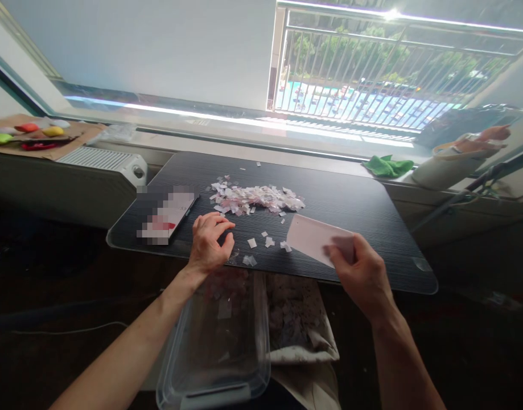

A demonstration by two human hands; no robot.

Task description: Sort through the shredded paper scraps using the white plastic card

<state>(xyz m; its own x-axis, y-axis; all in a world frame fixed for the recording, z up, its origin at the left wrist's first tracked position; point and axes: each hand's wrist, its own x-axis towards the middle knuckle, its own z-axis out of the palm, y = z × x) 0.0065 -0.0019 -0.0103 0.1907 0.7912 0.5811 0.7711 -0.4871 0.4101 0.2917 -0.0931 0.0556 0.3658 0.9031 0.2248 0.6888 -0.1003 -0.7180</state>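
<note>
A pale pink flat card (pixel 312 239) is gripped at its right end by my right hand (pixel 366 267), thumb on top. Its left edge touches or nearly touches a small paper scrap (pixel 285 246). My left hand (pixel 212 239) hovers over or rests on the table's near edge, fingers curled loosely with a gap between thumb and fingers. Beyond both hands lies a heap of small white and pinkish scraps (pixel 256 197). Several loose scraps (pixel 252 243) are scattered between my hands. Below the table edge stands a clear plastic bin (pixel 214 364) with some scraps inside.
The dark table (pixel 342 191) has a partly blurred box (pixel 171 213) at its left. A cloth bag (pixel 304 356) with scraps is right of the bin. On the windowsill are a green cloth (pixel 388 166) and a pale container (pixel 444 162). A radiator (pixel 111 162) stands left.
</note>
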